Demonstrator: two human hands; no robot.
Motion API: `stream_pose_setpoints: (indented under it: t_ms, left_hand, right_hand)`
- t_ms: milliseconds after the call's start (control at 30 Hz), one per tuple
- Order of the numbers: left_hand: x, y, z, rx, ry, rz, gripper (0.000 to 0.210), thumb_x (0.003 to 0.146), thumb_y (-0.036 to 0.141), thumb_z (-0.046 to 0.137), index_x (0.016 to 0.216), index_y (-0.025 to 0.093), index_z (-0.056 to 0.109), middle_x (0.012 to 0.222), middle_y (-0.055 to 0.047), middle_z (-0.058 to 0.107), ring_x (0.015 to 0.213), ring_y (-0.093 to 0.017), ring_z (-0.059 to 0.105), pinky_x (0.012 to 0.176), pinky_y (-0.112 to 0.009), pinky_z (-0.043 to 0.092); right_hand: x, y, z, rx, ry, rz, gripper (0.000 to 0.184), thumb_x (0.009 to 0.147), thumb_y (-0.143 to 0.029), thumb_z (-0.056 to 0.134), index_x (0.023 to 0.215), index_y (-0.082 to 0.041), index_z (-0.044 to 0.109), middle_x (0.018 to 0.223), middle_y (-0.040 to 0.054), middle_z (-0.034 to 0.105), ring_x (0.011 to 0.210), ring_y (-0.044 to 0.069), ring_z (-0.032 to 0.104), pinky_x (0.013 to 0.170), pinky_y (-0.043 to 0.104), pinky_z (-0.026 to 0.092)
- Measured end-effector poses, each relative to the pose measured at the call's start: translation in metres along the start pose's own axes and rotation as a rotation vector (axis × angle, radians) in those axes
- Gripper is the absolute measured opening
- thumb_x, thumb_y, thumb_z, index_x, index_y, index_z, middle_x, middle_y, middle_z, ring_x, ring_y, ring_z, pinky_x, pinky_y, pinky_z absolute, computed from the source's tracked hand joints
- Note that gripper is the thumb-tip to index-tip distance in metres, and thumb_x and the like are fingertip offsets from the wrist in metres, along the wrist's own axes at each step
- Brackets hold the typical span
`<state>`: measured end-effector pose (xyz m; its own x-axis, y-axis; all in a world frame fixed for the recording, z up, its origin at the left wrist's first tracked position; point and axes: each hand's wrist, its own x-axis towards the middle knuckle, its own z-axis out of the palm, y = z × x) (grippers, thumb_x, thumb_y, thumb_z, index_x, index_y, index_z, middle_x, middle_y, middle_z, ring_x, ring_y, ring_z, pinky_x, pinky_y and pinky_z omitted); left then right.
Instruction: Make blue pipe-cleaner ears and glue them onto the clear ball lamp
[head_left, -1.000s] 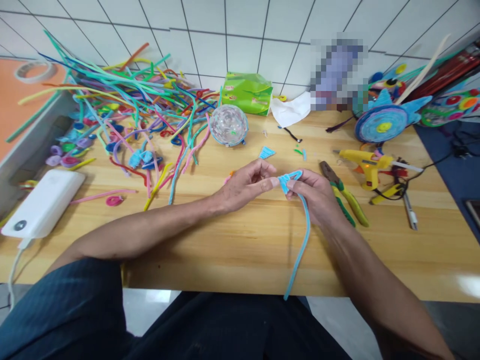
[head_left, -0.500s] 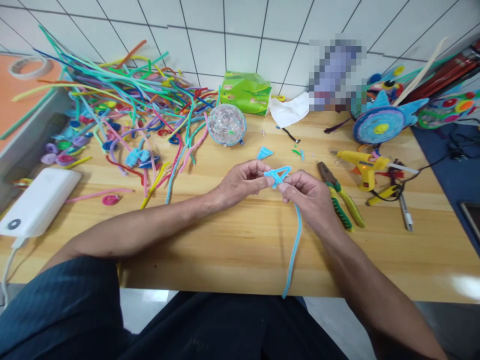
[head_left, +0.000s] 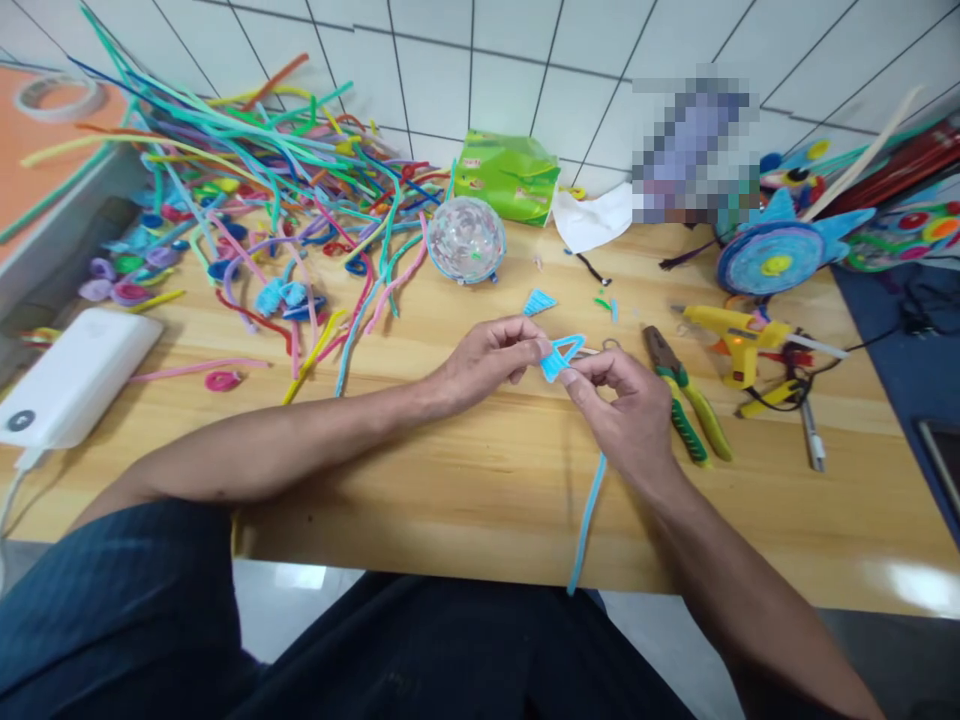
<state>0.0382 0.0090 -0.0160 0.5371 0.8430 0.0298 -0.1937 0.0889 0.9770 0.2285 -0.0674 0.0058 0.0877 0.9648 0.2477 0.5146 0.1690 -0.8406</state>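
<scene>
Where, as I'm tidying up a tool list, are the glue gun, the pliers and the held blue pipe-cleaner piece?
Yellow glue gun (head_left: 742,328): head view, on its body.
Pliers (head_left: 666,358): head view, on the metal near the joint.
Held blue pipe-cleaner piece (head_left: 554,365): head view, on its wound part.

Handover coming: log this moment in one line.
left hand: pinching blue fuzzy part-wrapped triangle | right hand: pinching same triangle | blue fuzzy pipe cleaner: hanging below right hand
</scene>
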Motion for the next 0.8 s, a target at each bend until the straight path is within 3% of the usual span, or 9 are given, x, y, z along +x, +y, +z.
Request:
stream_pose_setpoints:
  t_ms: [233, 433, 533, 633, 800]
  left_hand:
    - [0.004, -0.003, -0.001, -0.074, -0.08, -0.056, 0.023, 0.089, 0.038, 0.075, 0.084, 0.017, 0.066, 0.066, 0.004, 0.056, 0.056, -0.008, 0.045, 0.055, -0.024, 0.035]
    - [-0.001, -0.006, -0.006, 0.079, -0.096, 0.156, 0.03, 0.096, 0.042, 0.074, 0.115, 0.02, 0.068, 0.1, -0.002, 0.068, 0.075, -0.011, 0.056, 0.068, -0.025, 0.046]
    - [-0.001, -0.008, -0.008, 0.152, -0.114, 0.227, 0.035, 0.097, 0.043, 0.076, 0.123, 0.021, 0.067, 0.104, -0.003, 0.069, 0.079, -0.012, 0.057, 0.071, -0.026, 0.045]
    - [0.002, -0.01, -0.006, 0.14, -0.094, 0.254, 0.034, 0.097, 0.046, 0.078, 0.114, 0.019, 0.069, 0.098, -0.003, 0.068, 0.079, -0.012, 0.056, 0.071, -0.026, 0.044]
    - [0.005, -0.011, 0.0, 0.007, -0.043, 0.12, 0.043, 0.086, 0.051, 0.088, 0.103, 0.017, 0.066, 0.084, 0.001, 0.065, 0.069, -0.01, 0.055, 0.067, -0.025, 0.044]
  right_hand:
    - [0.008, 0.008, 0.001, 0.196, -0.136, 0.164, 0.019, 0.085, -0.038, 0.076, 0.073, -0.026, 0.067, 0.067, -0.0031, 0.062, 0.064, 0.015, 0.052, 0.065, 0.032, 0.044]
    - [0.012, 0.014, 0.001, 0.194, -0.114, 0.232, 0.021, 0.083, -0.037, 0.075, 0.069, -0.025, 0.066, 0.063, -0.0034, 0.059, 0.062, 0.014, 0.049, 0.062, 0.031, 0.039]
    - [0.011, 0.016, 0.002, 0.142, -0.071, 0.189, 0.019, 0.084, -0.036, 0.075, 0.072, -0.025, 0.067, 0.063, -0.0043, 0.058, 0.06, 0.013, 0.047, 0.06, 0.031, 0.037]
    - [0.008, 0.015, 0.004, 0.029, -0.016, 0.093, 0.013, 0.087, -0.034, 0.074, 0.078, -0.026, 0.069, 0.069, -0.0031, 0.066, 0.062, 0.015, 0.054, 0.064, 0.032, 0.043]
    - [0.004, 0.011, 0.003, -0.185, 0.044, -0.069, 0.011, 0.09, -0.034, 0.074, 0.082, -0.029, 0.069, 0.075, -0.0005, 0.073, 0.068, 0.018, 0.061, 0.073, 0.036, 0.053]
